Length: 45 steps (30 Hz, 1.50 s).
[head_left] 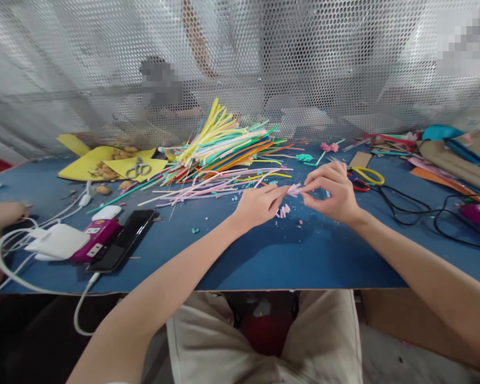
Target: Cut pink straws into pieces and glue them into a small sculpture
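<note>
A small pale purple piece (294,190) sits between my hands, above the blue table (240,256). My left hand (260,204) pinches its left end, fingers pressed together. On the other side, my right hand (328,191) has thumb and index finger at the piece's right end. Several short pale purple bits (282,212) lie on the table just below the hands. Long pink and lilac stems (208,184) are spread to the left, in front of a large multicoloured bundle (224,141).
At left are a black phone (124,240), a purple power strip (98,240), white cables and another person's hand (6,213). Grey scissors (138,169) rest on yellow paper (88,162). Yellow-handled scissors (368,175) and black cables (414,208) lie at right. A perforated metal screen (240,64) stands behind.
</note>
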Each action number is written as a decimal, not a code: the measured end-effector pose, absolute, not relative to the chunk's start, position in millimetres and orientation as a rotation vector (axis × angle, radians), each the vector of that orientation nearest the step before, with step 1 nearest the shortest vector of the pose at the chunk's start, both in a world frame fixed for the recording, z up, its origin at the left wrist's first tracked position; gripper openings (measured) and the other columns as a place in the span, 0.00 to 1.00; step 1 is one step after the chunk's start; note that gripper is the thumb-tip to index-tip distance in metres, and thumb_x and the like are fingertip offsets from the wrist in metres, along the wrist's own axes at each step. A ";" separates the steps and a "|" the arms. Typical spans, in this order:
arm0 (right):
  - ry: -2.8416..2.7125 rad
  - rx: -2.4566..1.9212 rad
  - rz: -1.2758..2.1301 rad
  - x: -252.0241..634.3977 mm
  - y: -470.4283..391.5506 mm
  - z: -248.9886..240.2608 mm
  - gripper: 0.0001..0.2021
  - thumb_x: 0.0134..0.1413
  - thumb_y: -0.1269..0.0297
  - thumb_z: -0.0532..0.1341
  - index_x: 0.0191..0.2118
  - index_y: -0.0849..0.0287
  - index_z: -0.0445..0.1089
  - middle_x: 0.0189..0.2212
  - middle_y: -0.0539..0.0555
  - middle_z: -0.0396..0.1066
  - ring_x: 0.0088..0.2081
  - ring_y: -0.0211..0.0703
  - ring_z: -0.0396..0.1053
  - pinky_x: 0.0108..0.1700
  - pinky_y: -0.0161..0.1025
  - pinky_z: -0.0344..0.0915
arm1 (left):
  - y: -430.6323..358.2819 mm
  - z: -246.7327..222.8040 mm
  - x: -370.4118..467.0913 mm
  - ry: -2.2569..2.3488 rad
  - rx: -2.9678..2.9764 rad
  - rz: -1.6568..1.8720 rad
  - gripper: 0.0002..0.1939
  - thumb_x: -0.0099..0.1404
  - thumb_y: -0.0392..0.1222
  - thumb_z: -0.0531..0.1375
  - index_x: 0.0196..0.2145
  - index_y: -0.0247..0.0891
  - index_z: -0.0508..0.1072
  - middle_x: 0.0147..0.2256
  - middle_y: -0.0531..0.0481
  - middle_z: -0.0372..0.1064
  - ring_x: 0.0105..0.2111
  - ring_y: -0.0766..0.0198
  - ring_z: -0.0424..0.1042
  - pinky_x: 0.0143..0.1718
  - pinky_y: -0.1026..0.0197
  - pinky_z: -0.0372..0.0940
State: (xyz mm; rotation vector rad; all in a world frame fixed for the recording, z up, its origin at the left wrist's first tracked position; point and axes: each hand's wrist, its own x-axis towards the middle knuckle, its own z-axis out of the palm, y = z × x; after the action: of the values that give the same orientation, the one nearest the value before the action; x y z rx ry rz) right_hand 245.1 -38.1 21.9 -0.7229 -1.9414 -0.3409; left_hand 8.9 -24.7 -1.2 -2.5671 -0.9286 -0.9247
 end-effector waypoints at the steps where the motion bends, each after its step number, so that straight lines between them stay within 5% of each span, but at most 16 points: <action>1: -1.946 -0.735 -0.336 245.1 -38.3 22.0 0.05 0.50 0.67 0.70 0.30 0.49 0.74 0.32 0.47 0.78 0.36 0.45 0.70 0.47 0.51 0.61 | -24.8 -0.7 8.8 -0.929 -2.569 -0.924 0.17 0.77 0.43 0.50 0.55 0.42 0.75 0.40 0.50 0.79 0.36 0.67 0.78 0.29 0.66 0.62; 22: -1.960 -0.749 -0.263 246.7 -38.3 20.7 0.04 0.52 0.66 0.68 0.32 0.50 0.74 0.36 0.49 0.77 0.40 0.48 0.69 0.49 0.53 0.60 | -26.7 4.5 5.5 -0.944 -2.488 -0.820 0.20 0.78 0.46 0.47 0.57 0.50 0.75 0.36 0.49 0.77 0.30 0.65 0.74 0.24 0.62 0.53; 34: -2.000 -0.762 -0.209 248.3 -37.5 19.5 0.02 0.55 0.64 0.67 0.34 0.50 0.74 0.37 0.50 0.76 0.41 0.48 0.69 0.50 0.53 0.59 | -25.9 5.0 5.6 -0.968 -2.507 -0.823 0.21 0.78 0.46 0.46 0.56 0.48 0.75 0.37 0.47 0.77 0.31 0.65 0.74 0.25 0.64 0.56; 45: -2.014 -0.754 -0.036 254.7 -30.7 19.3 0.09 0.55 0.65 0.63 0.43 0.53 0.70 0.39 0.54 0.74 0.39 0.47 0.70 0.46 0.50 0.66 | -21.0 1.8 3.8 -0.975 -2.458 -0.892 0.18 0.77 0.46 0.49 0.55 0.48 0.76 0.36 0.50 0.78 0.31 0.64 0.75 0.24 0.64 0.55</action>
State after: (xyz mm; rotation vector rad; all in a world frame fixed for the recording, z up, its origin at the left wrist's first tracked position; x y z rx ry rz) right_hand 254.7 -30.7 19.3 -0.7539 -2.0137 -0.0359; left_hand 3.8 -21.0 1.8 -2.4578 -0.9751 -0.8922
